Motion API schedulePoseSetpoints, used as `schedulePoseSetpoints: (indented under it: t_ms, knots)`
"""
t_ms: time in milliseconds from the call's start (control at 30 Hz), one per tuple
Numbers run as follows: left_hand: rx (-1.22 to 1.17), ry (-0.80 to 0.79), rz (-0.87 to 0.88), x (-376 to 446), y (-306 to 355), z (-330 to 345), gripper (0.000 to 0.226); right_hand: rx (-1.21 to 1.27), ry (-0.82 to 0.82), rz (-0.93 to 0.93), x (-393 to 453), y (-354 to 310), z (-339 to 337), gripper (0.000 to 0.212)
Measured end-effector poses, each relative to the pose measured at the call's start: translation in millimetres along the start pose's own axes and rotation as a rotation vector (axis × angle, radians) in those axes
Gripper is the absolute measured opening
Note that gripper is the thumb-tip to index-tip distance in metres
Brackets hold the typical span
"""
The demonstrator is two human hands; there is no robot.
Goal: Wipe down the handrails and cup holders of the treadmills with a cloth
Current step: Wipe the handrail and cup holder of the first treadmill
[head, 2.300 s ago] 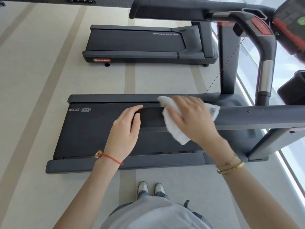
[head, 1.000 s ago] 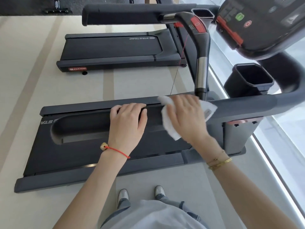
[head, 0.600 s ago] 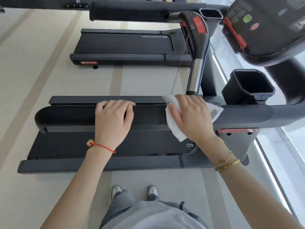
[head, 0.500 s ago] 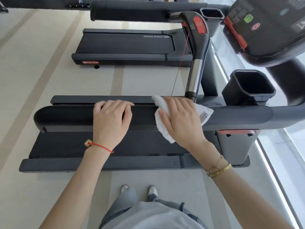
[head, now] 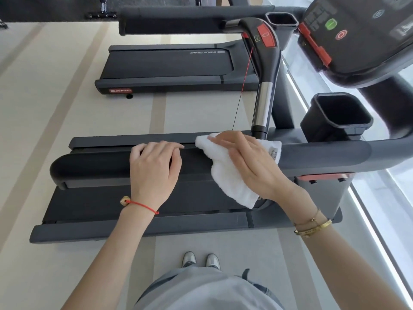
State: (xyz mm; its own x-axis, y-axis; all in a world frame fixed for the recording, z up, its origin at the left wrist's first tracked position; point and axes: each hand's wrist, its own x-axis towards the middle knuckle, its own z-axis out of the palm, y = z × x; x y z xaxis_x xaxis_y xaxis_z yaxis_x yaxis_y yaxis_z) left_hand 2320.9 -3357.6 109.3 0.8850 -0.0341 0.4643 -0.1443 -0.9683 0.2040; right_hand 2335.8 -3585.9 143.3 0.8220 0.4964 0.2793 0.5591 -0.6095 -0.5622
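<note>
View: a head-worn camera looks down on a person standing beside a dark grey treadmill [head: 156,224], both forearms stretched out over its near side rail.
Handrail: a thick, padded-looking dark handrail [head: 93,164] runs from 9 o'clock to 3 o'clock across the middle of the picture, with a rounded free end at 9 o'clock.
Cloth: a small white terry cloth [head: 225,175] is draped over the handrail just right of centre, one corner hanging down the near face and a sewn label showing at its 3 o'clock edge.
Right hand: the right hand [head: 250,166] is laid flat on the cloth with fingers straight, pressing it to the rail rather than pinching it.
Left hand: the left hand [head: 154,168] is rested on the bare rail just beside the cloth, fingers draped over the far edge, nothing clamped in it.
Cup holder: a deep black cup holder [head: 335,117] is seen at 2 o'clock, beyond the rail, not yet touched.
Handling, cloth: it is judged light, soft and limp; it is best bunched under the palm or wrapped round the rail, since a loose corner may slip or snag.
Handling, rail: it is judged rigid and fixed, so firm pressure should be borne.
Elsewhere: a second treadmill [head: 169,68] lies at 12 o'clock, and the console [head: 357,36] at 1 o'clock.
</note>
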Motion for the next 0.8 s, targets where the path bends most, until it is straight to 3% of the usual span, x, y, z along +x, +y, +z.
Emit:
schedulePoseSetpoints:
  t_ms: [167, 333, 433, 533, 800]
  knots:
    - [0.008, -0.004, 0.015, -0.6, -1.7, 0.3, 0.036, -0.325, -0.045, -0.063, 7.4, -4.6, 13.6, 0.038]
    - [-0.004, -0.011, 0.006, -0.7, -1.5, -0.2, 0.034, -0.53, 0.139, 0.206, 0.5, 16.3, -0.3, 0.019]
    - [-0.005, -0.007, 0.001, -0.2, -0.9, -0.2, 0.033, -0.646, 0.1, 0.206, 3.1, 9.8, 3.8, 0.029]
    - [0.007, -0.011, 0.008, 0.2, -0.7, 0.5, 0.035, -0.639, 0.024, 0.141, 13.9, -8.6, 19.2, 0.055]
    - [0.006, -0.013, 0.01, 0.4, -1.3, 0.6, 0.036, -0.651, 0.193, 0.095, 6.5, 14.4, 7.7, 0.047]
